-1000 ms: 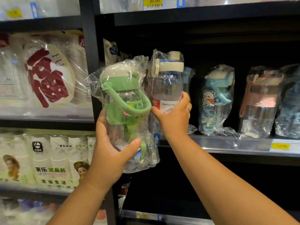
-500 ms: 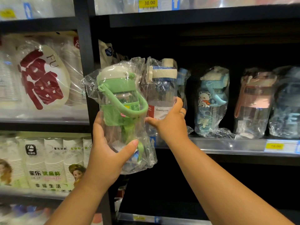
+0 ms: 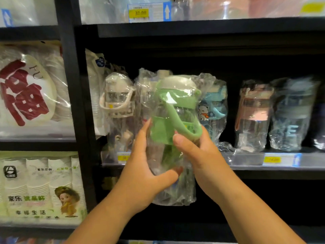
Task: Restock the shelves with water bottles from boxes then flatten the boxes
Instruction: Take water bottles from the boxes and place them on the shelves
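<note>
Since the earlier moment my right hand (image 3: 202,159) has come off the shelf (image 3: 246,161) to the green bottle (image 3: 161,131). Both hands curl around this wrapped bottle, my left hand (image 3: 140,176) lower, holding it slightly tilted in front of the shelf row.

The white package (image 3: 26,92) bears a red "福" and the letters "FU". The upper shelf tag (image 3: 139,13) appears to read "30.00". The grey bottle (image 3: 290,120) shows a large "E".
</note>
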